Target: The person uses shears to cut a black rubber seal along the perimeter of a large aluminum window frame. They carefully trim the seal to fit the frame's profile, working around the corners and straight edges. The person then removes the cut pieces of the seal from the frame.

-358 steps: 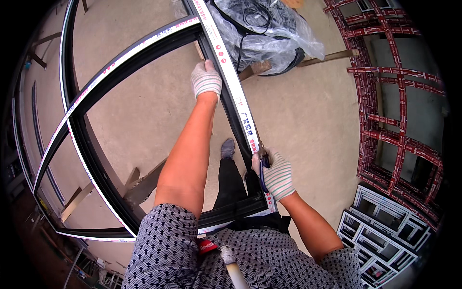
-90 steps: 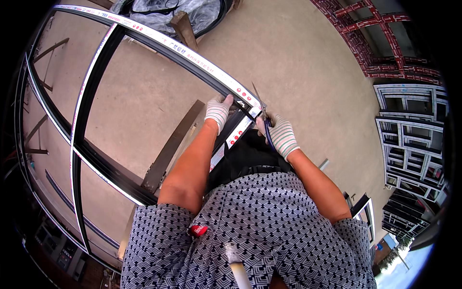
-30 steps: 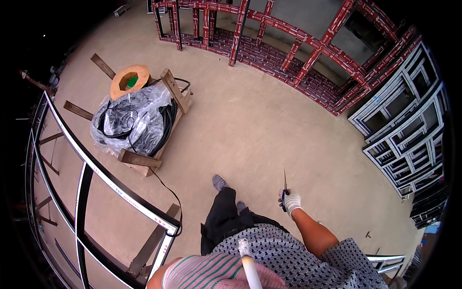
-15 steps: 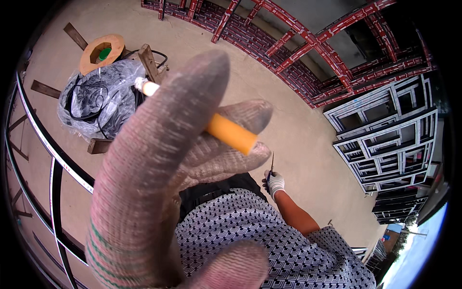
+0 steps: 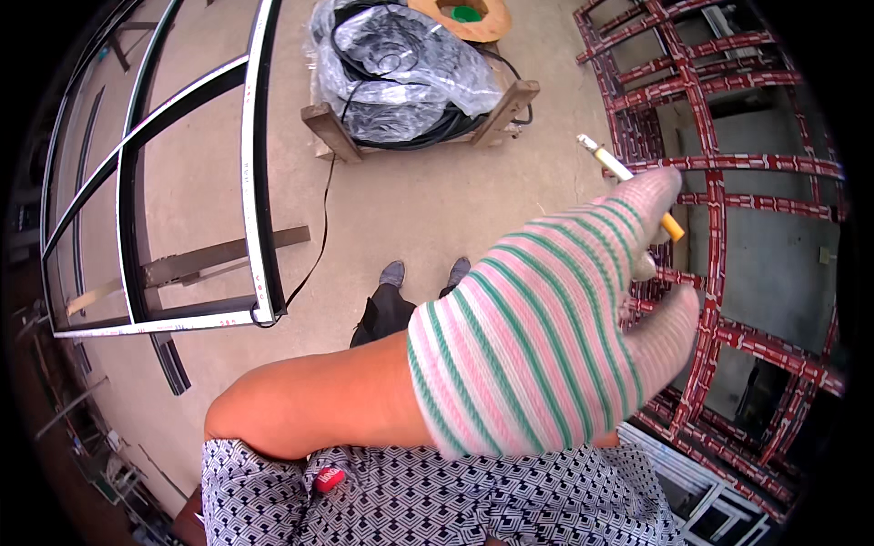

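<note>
My left hand [image 5: 546,328], in a knitted glove with pink, white and green stripes, reaches across in front of my body. It holds a lit cigarette [image 5: 615,164] between its fingers. The ashy end points up and left, and the orange filter [image 5: 673,226] sticks out below the fingertip. The thumb stands apart from the fingers. Most of the other fingers are hidden behind the glove. My right hand does not show; a sliver of skin beneath the left glove may be its forearm.
A black-and-white metal frame [image 5: 258,136] stands at left, with a thin cord hanging by its corner. Ahead, plastic-wrapped black cable [image 5: 410,64] lies in a wooden holder [image 5: 332,130], near a wooden spool [image 5: 487,23]. Red-wrapped metal frames [image 5: 715,255] fill the right, with white frames [image 5: 719,514] below.
My left hand has moved away from close before the camera, out to the right, still with the cigarette. The view has turned. My right hand, earlier holding a thin pointed tool, is gone from sight.
</note>
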Tool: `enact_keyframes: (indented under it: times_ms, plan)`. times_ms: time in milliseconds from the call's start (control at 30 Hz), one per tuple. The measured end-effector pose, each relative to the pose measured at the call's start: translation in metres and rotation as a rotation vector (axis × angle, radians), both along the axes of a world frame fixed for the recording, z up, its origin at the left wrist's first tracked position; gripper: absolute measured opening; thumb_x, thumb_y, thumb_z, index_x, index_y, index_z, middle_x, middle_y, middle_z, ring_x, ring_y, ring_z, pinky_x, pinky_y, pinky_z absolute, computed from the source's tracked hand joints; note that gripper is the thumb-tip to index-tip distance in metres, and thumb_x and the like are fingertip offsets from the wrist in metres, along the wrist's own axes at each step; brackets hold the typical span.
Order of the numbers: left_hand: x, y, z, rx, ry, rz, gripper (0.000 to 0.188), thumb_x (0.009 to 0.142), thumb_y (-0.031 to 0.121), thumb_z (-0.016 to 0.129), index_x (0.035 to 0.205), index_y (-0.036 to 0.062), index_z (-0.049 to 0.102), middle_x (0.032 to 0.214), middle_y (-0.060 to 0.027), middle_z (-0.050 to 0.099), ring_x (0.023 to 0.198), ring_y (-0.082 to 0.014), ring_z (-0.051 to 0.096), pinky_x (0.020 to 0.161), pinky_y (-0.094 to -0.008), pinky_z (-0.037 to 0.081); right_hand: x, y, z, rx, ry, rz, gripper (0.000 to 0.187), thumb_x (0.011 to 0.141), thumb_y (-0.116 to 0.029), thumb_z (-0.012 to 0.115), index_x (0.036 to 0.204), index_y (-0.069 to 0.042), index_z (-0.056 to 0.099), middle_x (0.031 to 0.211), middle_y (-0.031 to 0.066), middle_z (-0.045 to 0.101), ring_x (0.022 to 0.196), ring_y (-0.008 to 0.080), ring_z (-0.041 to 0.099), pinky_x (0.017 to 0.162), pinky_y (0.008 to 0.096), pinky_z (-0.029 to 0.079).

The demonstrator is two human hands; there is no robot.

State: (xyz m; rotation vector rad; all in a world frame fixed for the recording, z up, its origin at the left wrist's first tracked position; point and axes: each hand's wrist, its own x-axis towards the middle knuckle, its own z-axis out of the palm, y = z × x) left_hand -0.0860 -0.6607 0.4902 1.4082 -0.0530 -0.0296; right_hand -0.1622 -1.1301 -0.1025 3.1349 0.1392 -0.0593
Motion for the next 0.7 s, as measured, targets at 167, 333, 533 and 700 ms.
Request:
enact_keyframes:
  times_ms: [167, 333, 533, 700]
  plan:
    - [-0.039, 0.037, -0.158, 0.124, 0.349, 0.604, 0.061, 0.100, 0.018, 0.061, 0.151, -0.0045, 0.037, 0.129, -0.0176, 0.063, 0.110, -0.0172, 0.063, 0.095, -0.0292, 0.052, 0.147, 0.114, 0.163, 0.650, 0.713, -0.595, 0.036, 0.097, -0.040, 0.062, 0.109, -0.005, 0.063, 0.069, 0.0063, 0.064, 0.048, 0.0163, 0.058, 0.043, 0.0332, 0.044]
    - [-0.164, 0.053, -0.268, 0.115, 0.516, 1.203, 0.052, 0.101, 0.008, 0.056, 0.150, -0.0038, 0.040, 0.123, -0.0151, 0.065, 0.104, -0.0152, 0.065, 0.095, -0.0293, 0.053, 0.215, 0.186, 0.186, 0.639, 0.708, -0.254, 0.035, 0.097, -0.037, 0.066, 0.111, -0.005, 0.063, 0.067, 0.0056, 0.063, 0.045, 0.0143, 0.056, 0.040, 0.0310, 0.040]
    - [-0.191, 0.084, -0.285, 0.105, 0.516, 1.409, 0.049, 0.101, 0.009, 0.057, 0.147, -0.0041, 0.044, 0.120, -0.0131, 0.067, 0.101, -0.0140, 0.065, 0.092, -0.0284, 0.053, 0.212, 0.336, 0.254, 0.706, 0.754, 0.071, 0.033, 0.096, -0.031, 0.069, 0.109, -0.002, 0.062, 0.068, 0.0028, 0.062, 0.052, 0.0113, 0.058, 0.044, 0.0284, 0.046]
    - [-0.145, 0.139, -0.279, 0.080, 0.405, 1.275, 0.053, 0.100, 0.014, 0.061, 0.148, -0.0017, 0.044, 0.122, -0.0123, 0.064, 0.103, -0.0139, 0.063, 0.091, -0.0279, 0.052, 0.190, 0.462, 0.292, 0.756, 0.736, 0.366, 0.029, 0.095, -0.030, 0.070, 0.103, -0.002, 0.065, 0.066, 0.0019, 0.062, 0.051, 0.0089, 0.055, 0.049, 0.0277, 0.046]
